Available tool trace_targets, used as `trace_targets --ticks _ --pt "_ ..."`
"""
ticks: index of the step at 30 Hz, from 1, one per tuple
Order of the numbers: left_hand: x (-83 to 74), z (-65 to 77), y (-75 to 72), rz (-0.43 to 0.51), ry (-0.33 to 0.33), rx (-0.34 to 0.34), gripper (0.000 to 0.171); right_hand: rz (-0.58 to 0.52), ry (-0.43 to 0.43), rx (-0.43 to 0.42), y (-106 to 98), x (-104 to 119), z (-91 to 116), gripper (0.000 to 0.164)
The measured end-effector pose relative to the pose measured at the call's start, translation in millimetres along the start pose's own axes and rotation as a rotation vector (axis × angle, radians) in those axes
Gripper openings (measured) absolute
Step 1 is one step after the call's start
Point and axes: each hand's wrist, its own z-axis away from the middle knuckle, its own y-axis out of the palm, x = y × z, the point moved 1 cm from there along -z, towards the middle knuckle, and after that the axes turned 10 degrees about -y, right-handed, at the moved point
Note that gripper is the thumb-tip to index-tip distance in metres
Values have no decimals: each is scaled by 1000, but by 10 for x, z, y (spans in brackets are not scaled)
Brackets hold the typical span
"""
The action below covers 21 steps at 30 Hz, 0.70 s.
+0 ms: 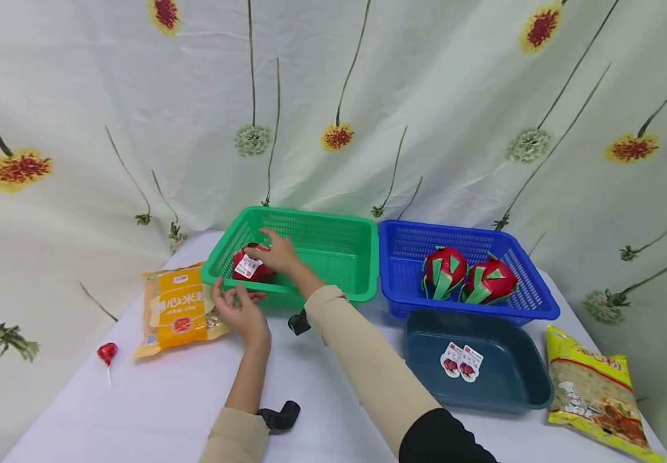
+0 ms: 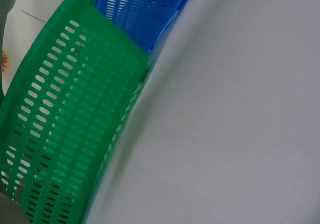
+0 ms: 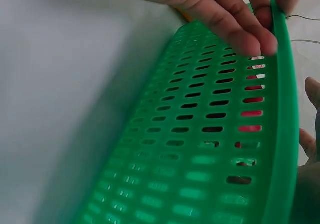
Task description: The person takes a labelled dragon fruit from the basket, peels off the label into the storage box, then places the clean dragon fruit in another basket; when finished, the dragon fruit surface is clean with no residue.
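Observation:
A red dragon fruit with a white label on its front lies at the left end of the green basket. Just above it is my right hand, thumb close to the label and fingers spread; contact with the fruit cannot be made out. Outside the basket's front wall, my left hand has its fingers extended along the plastic near the rim. In the right wrist view, the left hand's fingers lie against the slotted wall, and red shows through the slots.
Two red-and-green dragon fruits sit in the blue basket. Before it, a dark teal tray holds two labels. A yellow snack bag lies right, an orange bag and red lollipop left.

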Motion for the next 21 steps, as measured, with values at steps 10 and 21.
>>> trace_targets --ticks 10,21 --pt "37 71 21 43 10 59 48 -15 15 97 152 -86 -98 66" --pt "18 79 6 35 31 70 48 -169 5 156 240 -214 -117 66"
